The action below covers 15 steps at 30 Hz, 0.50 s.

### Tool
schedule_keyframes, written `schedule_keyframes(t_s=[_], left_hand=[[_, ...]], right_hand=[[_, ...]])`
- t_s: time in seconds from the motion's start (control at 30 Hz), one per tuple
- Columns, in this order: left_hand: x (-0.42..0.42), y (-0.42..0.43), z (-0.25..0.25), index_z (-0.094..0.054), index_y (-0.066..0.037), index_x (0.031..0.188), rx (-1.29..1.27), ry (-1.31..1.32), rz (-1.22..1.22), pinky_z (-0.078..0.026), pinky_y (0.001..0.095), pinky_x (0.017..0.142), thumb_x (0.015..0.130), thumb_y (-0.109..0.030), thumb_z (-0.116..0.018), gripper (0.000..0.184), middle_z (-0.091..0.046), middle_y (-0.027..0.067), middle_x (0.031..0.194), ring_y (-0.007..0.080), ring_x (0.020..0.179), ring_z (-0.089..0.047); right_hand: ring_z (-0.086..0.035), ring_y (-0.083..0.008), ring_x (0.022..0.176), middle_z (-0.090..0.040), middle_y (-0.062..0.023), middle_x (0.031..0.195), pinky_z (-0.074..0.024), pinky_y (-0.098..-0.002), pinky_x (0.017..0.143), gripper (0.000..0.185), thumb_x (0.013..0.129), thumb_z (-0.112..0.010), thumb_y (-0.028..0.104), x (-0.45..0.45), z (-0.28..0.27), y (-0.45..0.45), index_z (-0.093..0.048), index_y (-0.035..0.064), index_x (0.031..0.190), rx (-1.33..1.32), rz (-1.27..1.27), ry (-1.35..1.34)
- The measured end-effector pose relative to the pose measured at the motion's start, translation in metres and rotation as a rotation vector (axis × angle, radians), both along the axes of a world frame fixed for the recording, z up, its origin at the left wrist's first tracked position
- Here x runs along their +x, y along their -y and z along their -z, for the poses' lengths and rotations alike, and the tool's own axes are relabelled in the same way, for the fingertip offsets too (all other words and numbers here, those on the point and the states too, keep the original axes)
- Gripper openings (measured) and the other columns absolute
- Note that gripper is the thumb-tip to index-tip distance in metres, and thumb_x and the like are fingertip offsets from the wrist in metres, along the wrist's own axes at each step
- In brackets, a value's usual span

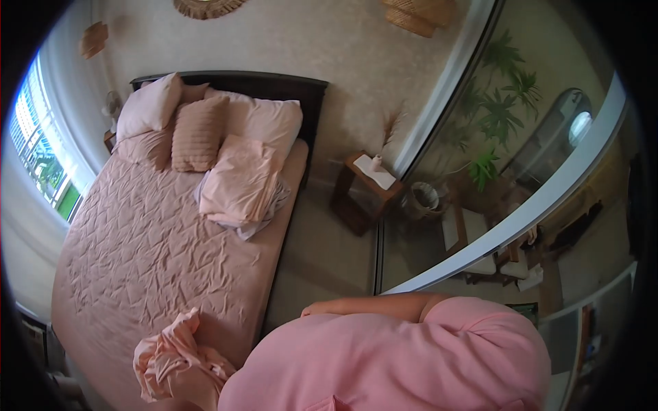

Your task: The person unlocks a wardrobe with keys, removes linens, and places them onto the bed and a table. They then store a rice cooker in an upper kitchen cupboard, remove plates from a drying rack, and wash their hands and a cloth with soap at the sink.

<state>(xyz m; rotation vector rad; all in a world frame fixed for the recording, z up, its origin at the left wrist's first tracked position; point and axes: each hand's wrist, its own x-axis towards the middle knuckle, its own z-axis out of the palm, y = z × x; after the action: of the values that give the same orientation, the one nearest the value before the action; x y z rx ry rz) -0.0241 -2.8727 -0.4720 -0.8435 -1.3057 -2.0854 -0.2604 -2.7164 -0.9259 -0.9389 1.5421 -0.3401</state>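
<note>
A crumpled peach cloth (175, 356) is bunched at the near right corner of the bed. At the bottom edge of the view, a sliver of skin, seemingly my left hand or forearm (168, 405), shows against this cloth; its fingers are hidden. My right arm reaches across in front of my pink shirt. Only the edge of my right hand (314, 309) shows, beyond the shirt and near the bed's side, and what its fingers do is hidden. The bed (157, 240) carries a wrinkled dusty-pink quilted cover. Farther up lies a stack of folded peach fabric (240, 178), with grey-white cloth beneath.
Several pillows (264, 123) lean against the dark headboard (274, 83). A wooden side table (367, 181) with a small vase stands right of the bed, beside a woven basket (425, 200). A glass sliding door (439, 226) borders the right side; a curtained window (51, 130) is left.
</note>
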Motion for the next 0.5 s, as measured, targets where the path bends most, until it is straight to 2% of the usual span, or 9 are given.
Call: schedule_keyframes(t_s=[0.1,0.23,0.4,0.5], left_hand=[[-0.063,0.008,0.008,-0.061,-0.019,0.115,0.025,0.051,0.099,-0.046,0.0278,0.059,0.094,-0.033,-0.057,0.025,-0.064,0.0031,0.077,0.0162,0.063,-0.058],[-0.136,0.037,0.021,-0.061,-0.019,0.115,0.039,0.099,0.162,-0.046,0.0282,0.059,0.094,-0.031,-0.057,0.024,-0.064,0.0034,0.078,0.0164,0.063,-0.058],[-0.233,0.093,0.032,-0.061,-0.02,0.115,0.053,0.098,0.27,-0.046,0.0287,0.06,0.094,-0.029,-0.058,0.024,-0.064,0.0038,0.079,0.0167,0.064,-0.057],[-0.293,0.13,0.026,-0.061,-0.02,0.116,0.056,0.098,0.314,-0.046,0.029,0.06,0.093,-0.027,-0.058,0.023,-0.065,0.004,0.08,0.0169,0.064,-0.057]], right_hand=[[-0.057,-0.0219,0.115,-0.062,-0.0114,0.122,-0.0443,-0.035,0.095,0.042,0.093,-0.055,0.038,-0.037,-0.032,-0.013,-0.061,0.0076,0.122,0.034,0.19,0.109],[-0.057,-0.0204,0.114,-0.062,-0.0102,0.121,-0.0443,-0.034,0.095,0.041,0.094,-0.054,0.037,-0.098,-0.028,0.008,-0.061,0.0071,0.121,0.027,0.194,-0.009],[-0.057,-0.0177,0.112,-0.063,-0.0083,0.12,-0.0438,-0.0326,0.095,0.041,0.094,-0.055,0.038,-0.19,-0.016,0.051,-0.061,0.0067,0.12,0.001,0.341,0.107],[-0.058,-0.0161,0.106,-0.063,-0.0069,0.115,-0.0468,-0.0324,0.089,0.041,0.095,-0.054,0.036,-0.24,-0.055,0.078,-0.059,0.0062,0.122,-0.003,0.338,0.01]])
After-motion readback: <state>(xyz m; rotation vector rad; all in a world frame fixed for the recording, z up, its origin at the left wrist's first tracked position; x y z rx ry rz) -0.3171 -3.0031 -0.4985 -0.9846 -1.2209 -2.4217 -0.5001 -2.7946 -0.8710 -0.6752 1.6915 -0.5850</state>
